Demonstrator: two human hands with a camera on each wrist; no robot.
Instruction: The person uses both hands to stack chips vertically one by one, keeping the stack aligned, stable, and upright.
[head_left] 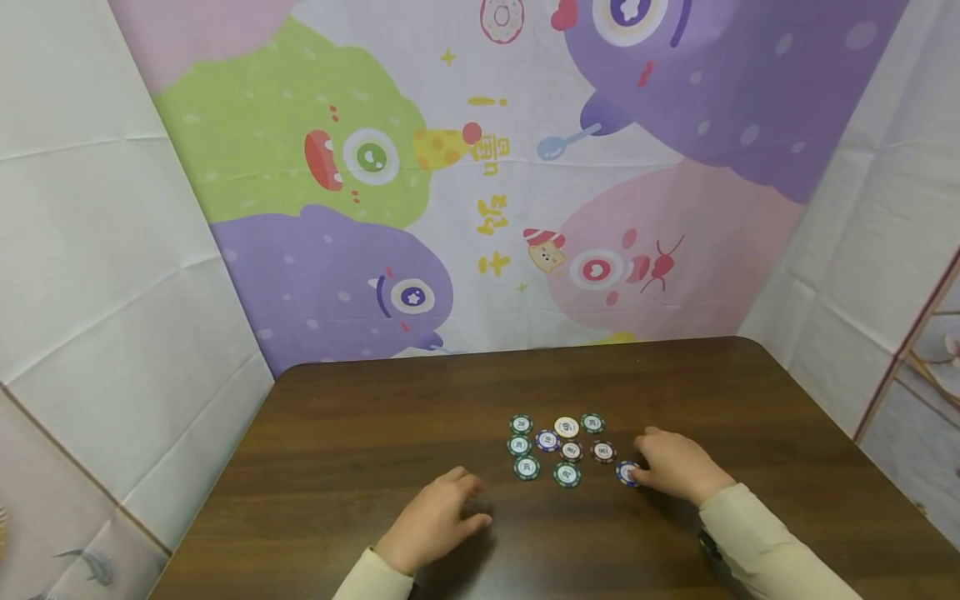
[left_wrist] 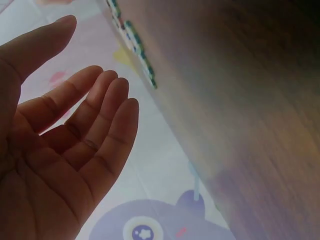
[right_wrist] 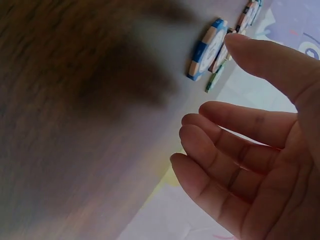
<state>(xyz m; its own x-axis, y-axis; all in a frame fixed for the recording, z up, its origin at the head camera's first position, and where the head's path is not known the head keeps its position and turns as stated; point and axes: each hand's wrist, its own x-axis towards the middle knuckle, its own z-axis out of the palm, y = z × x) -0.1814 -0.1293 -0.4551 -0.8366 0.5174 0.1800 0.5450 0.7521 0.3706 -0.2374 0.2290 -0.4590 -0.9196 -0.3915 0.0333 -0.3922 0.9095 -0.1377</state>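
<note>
Round poker chips lie flat in a loose cluster on the brown wooden table point(head_left: 360, 417). Down the cluster's left side run green chips, among them one green chip point(head_left: 527, 467) at the lower left. A yellow-edged chip point(head_left: 566, 427), a blue chip point(head_left: 547, 440) and a dark brown chip point(head_left: 603, 452) sit further in. At the right end is another blue-and-white chip point(head_left: 627, 474), overlapped by the thumb of my right hand point(head_left: 678, 465); that hand's fingers are relaxed and gently bent. My left hand point(head_left: 435, 518), loosely curved and holding nothing, hovers left of the chips.
Behind the table hangs a cloth point(head_left: 480, 317) printed with cartoon monsters. White panels point(head_left: 112, 208) stand at both sides. The table's rounded back corners point(head_left: 738, 342) show near the cloth.
</note>
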